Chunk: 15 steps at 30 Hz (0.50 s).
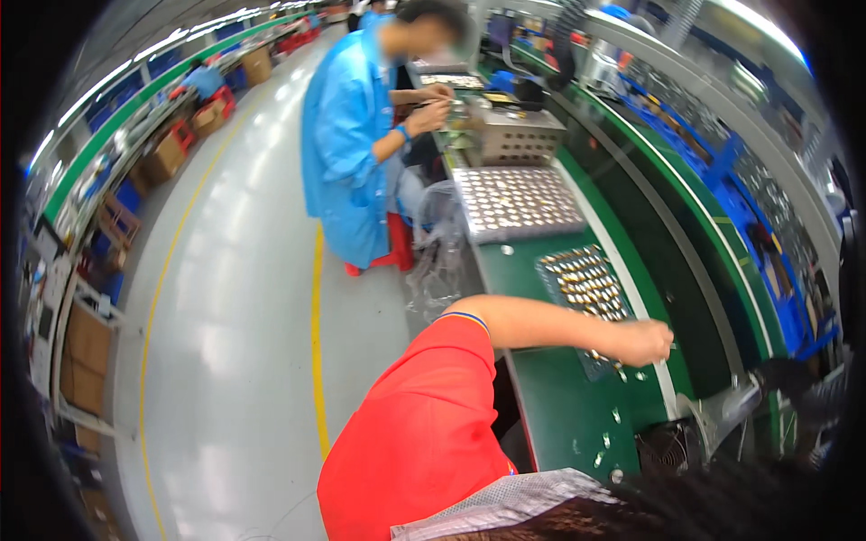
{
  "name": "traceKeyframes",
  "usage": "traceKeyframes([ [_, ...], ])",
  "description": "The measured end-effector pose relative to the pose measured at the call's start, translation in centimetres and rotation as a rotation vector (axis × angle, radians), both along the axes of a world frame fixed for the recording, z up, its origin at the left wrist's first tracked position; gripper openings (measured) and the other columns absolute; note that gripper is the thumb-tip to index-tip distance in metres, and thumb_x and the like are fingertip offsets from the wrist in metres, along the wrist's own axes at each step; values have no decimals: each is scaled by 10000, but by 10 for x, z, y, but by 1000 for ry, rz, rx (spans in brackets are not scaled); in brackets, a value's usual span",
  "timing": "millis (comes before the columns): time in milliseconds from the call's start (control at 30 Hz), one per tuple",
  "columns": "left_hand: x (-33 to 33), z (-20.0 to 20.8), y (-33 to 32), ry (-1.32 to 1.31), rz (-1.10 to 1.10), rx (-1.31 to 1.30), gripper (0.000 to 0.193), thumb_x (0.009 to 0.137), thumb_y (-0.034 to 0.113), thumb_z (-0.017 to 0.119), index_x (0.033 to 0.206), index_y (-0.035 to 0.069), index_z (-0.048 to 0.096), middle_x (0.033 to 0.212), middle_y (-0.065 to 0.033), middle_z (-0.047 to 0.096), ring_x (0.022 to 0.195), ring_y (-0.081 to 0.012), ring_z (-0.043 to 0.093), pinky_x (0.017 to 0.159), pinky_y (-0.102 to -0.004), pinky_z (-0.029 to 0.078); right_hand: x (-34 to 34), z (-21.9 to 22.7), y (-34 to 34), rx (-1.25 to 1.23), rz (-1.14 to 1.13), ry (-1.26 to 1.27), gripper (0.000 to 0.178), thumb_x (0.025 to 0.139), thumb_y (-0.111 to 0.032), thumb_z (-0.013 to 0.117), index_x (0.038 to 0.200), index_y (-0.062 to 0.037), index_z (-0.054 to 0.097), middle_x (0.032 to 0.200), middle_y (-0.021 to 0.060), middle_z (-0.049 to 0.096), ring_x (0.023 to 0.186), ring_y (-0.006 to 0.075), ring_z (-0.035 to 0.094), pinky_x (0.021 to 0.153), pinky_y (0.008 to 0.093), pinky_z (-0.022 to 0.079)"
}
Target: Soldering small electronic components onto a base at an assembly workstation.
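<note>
My left hand [642, 343] reaches across the green bench on a bare forearm from a short red sleeve. Its fingers are curled closed over the pale strip along the bench's far side; whatever is between them is too small to make out. Partly under my wrist and forearm lies a bluish tray [545, 267] filled with rows of small shiny round parts [591, 290]. Several loose little parts [616, 416] are scattered on the bench nearer to me. My right hand is not in view.
A larger tray [519, 203] of round parts and a perforated metal box [519, 140] stand farther along. A black fan [666, 448] sits at the near right. Beyond the strip runs a dark conveyor channel [672, 239] with blue bins [767, 261]. A co-worker in blue [347, 153] works at the left.
</note>
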<state>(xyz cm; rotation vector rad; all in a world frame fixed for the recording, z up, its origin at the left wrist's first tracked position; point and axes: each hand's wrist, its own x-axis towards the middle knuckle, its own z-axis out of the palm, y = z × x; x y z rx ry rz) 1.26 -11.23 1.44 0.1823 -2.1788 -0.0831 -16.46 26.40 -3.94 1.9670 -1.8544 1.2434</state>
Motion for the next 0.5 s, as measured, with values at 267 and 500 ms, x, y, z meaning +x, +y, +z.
traceKeyframes([
  [267,117,-4,97,124,-99,92,87,727,148,681,756,66,691,761,-106,605,803,-287,603,709,-410,490,86,41,-8,-209,-24,-9,207,866,-36,633,1060,37,639,871,205,652,736,279,613,654,365,488],
  [500,177,-18,140,210,-66,149,86,726,165,684,756,88,705,774,-79,604,813,-288,593,710,-407,486,90,42,-2,-262,-7,114,169,857,-60,652,1002,26,664,881,208,658,771,304,611,712,392,479],
])
